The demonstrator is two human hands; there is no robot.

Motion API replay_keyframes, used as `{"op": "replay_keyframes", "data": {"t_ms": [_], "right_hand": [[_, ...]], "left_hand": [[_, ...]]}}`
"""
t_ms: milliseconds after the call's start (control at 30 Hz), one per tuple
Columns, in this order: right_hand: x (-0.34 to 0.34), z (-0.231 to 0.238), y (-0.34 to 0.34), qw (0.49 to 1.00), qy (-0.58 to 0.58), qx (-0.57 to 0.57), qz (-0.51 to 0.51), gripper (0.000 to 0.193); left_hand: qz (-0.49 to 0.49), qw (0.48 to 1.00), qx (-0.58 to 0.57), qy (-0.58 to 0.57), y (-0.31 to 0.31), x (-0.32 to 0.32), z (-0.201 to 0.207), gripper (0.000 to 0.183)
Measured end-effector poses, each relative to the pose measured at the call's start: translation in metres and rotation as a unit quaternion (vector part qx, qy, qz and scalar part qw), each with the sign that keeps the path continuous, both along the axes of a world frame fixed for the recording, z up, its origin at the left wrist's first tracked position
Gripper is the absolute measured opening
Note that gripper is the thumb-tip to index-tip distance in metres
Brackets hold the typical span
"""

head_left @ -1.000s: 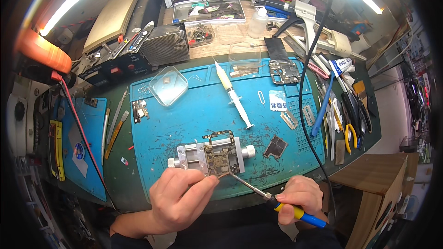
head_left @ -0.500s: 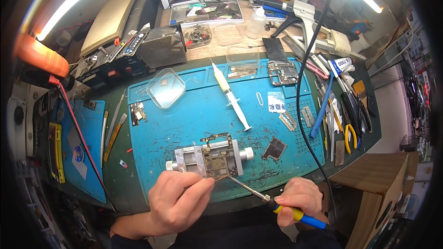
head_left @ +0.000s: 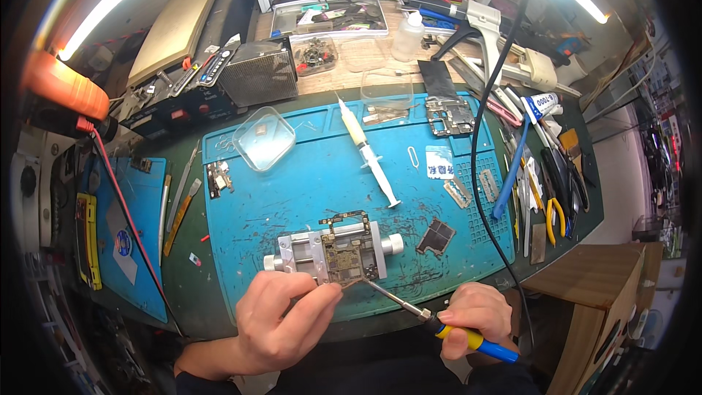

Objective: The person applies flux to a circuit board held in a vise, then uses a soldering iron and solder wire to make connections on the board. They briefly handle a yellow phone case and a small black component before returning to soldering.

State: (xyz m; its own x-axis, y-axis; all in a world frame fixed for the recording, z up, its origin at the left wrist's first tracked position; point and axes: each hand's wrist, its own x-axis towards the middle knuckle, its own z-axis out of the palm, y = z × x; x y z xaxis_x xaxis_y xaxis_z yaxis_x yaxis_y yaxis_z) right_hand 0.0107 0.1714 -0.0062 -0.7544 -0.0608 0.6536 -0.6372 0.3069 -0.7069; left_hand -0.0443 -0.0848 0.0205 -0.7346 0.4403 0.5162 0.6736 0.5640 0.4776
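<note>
A phone circuit board is clamped in a metal holder with white knobs, near the front of the blue mat. My right hand grips a soldering iron with a blue and yellow handle. Its tip meets the board's lower right edge. My left hand is closed in a pinch at the board's near edge. From its fingertips a thin copper-coloured strip of desoldering braid runs toward the iron's tip. The fingers partly hide the holder's front.
A syringe lies behind the holder, with a clear dish to its left. A dark chip plate and razor blades lie to the right. A black cable hangs across the right side, before pliers and tweezers.
The view has shifted very slightly. Both hands, the iron and the board keep nearly the same places relative to each other.
</note>
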Motion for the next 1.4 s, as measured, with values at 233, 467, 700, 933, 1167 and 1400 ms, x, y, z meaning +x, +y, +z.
{"op": "replay_keyframes", "data": {"t_ms": [233,467,700,933,1167,1400], "right_hand": [[0.0009,-0.0003,-0.0002,1.0,-0.008,-0.005,0.0,0.013],[0.0016,-0.0004,0.0009,1.0,-0.006,0.002,-0.004,0.014],[0.0017,0.0009,0.0001,1.0,-0.013,-0.008,-0.004,0.014],[0.0014,-0.0005,0.0019,1.0,-0.011,0.009,0.008,0.013],[0.0013,0.0,0.0017,1.0,-0.013,0.001,0.003,0.014],[0.0007,0.0006,0.0024,1.0,-0.015,-0.001,0.003,0.014]], "left_hand": [[0.01,1.0,-0.001,0.004,0.0001,0.0015,-0.002,0.032],[0.01,1.0,-0.024,0.01,-0.0008,0.0011,0.0003,0.031],[0.014,0.999,-0.034,0.016,0.0005,-0.0006,0.0009,0.031],[0.013,0.999,-0.036,0.008,0.0,0.0,0.001,0.03],[0.01,0.999,-0.036,0.006,0.0013,-0.0006,0.0017,0.03],[0.02,0.999,-0.034,0.006,0.0021,0.0,0.002,0.03]]}}
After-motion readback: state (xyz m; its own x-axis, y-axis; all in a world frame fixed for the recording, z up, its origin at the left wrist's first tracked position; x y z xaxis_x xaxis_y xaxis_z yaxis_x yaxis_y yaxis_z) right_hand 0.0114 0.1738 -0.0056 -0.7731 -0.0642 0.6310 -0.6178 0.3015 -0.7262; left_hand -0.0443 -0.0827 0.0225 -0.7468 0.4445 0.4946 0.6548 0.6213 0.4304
